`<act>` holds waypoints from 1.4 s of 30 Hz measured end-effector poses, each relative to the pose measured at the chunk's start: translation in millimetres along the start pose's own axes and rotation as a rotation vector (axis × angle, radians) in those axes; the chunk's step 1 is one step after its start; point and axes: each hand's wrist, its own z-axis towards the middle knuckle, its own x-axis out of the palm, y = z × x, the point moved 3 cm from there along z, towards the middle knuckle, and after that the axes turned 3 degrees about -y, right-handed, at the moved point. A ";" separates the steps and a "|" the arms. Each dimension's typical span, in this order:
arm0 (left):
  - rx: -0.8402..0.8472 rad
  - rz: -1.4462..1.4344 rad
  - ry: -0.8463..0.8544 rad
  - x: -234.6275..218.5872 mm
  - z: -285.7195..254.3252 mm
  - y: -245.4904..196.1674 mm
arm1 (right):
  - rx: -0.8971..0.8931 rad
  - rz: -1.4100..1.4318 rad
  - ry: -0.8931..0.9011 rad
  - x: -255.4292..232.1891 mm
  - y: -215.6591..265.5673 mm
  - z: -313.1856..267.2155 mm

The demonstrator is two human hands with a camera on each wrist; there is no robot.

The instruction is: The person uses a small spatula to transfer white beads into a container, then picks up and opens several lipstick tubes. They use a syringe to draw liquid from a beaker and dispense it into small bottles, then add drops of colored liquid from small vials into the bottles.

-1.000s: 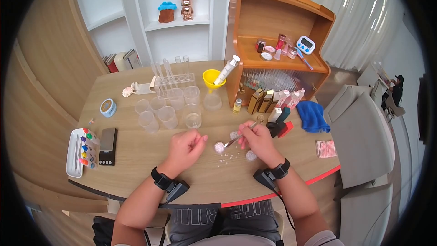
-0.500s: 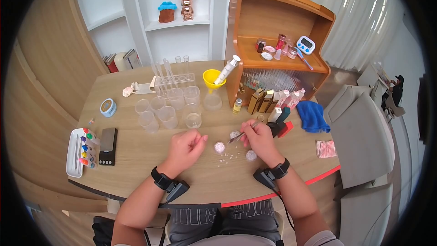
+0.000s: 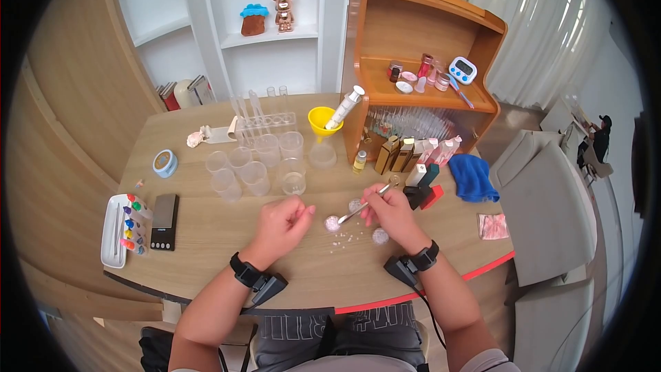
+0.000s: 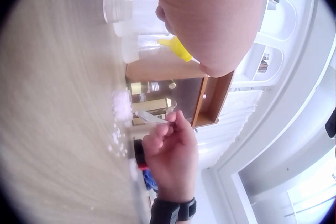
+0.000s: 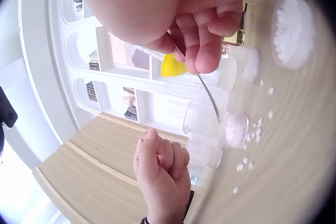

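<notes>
My right hand [image 3: 389,208] pinches a slim metal spatula [image 5: 210,96] between thumb and fingers. The tool slants down to the left, its tip at a small clear jar [image 5: 235,131] of pinkish-white pellets. Loose pellets [image 5: 257,129] lie scattered in front of that jar. Two more small jars of pellets stand near the right hand, one behind it [image 3: 354,204] and one in front [image 3: 380,235]. On the other side of the jar, my left hand [image 3: 284,226] holds nothing, its fingers curled in with the thumb against them.
Several clear plastic cups [image 3: 255,178] stand beyond the left hand. Behind them are a test tube rack [image 3: 265,124] and a yellow funnel [image 3: 321,121]. Small boxes [image 3: 416,174] and a blue cloth [image 3: 474,177] lie at right. A black scale [image 3: 164,222] sits at left.
The spatula tip was at the pellet jar, lifted off to the right half a second ago, and is back at the jar now. My left hand has stayed in place.
</notes>
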 end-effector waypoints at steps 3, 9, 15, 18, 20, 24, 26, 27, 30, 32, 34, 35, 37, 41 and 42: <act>0.000 0.004 0.005 -0.6 0.5 -1.1 | 0.036 -0.018 0.028 1.9 0.0 -0.3; -0.007 -0.003 0.002 -1.4 0.8 -3.2 | 0.051 0.031 -0.025 -1.1 -7.0 1.7; -0.017 -0.010 0.011 0.0 0.3 -1.0 | 0.041 0.048 -0.011 -5.3 -12.0 4.7; 0.009 0.002 0.006 -0.3 1.1 -1.6 | 0.095 -0.066 0.000 -1.4 -0.3 -0.1; 0.010 -0.005 0.021 0.6 0.9 -2.1 | 0.132 -0.098 -0.001 1.8 2.5 -3.3; -0.038 -0.023 0.074 3.5 1.0 -2.4 | 0.141 -0.081 0.001 4.2 1.8 -4.9; -0.055 -0.008 0.123 2.1 0.5 -1.5 | 0.142 -0.103 0.008 5.5 2.2 -4.5; -0.064 -0.001 0.149 2.0 0.0 -1.5 | 0.146 -0.111 0.007 5.9 2.6 -5.0; -0.102 0.032 0.266 3.0 3.7 -8.0 | 0.149 -0.128 0.006 4.4 0.1 -4.4; 0.035 0.005 0.310 12.0 0.3 0.9 | 0.148 -0.099 0.004 2.6 0.4 -3.6; 0.097 -0.027 0.366 16.5 -2.1 1.6 | 0.148 -0.030 0.003 0.2 2.9 -3.5; 0.092 -0.045 0.400 18.1 -2.4 -2.5 | 0.120 0.001 -0.008 -1.5 -0.1 -2.1; 0.076 -0.060 0.447 21.3 -3.1 -4.6 | 0.062 0.063 -0.030 -4.8 -6.9 2.4; 0.049 -0.045 0.496 29.8 -4.4 3.5 | 0.064 0.049 -0.010 -3.2 -1.7 1.0; 0.047 -0.039 0.507 30.6 -4.1 4.6 | 0.064 0.039 -0.010 -2.0 0.0 0.1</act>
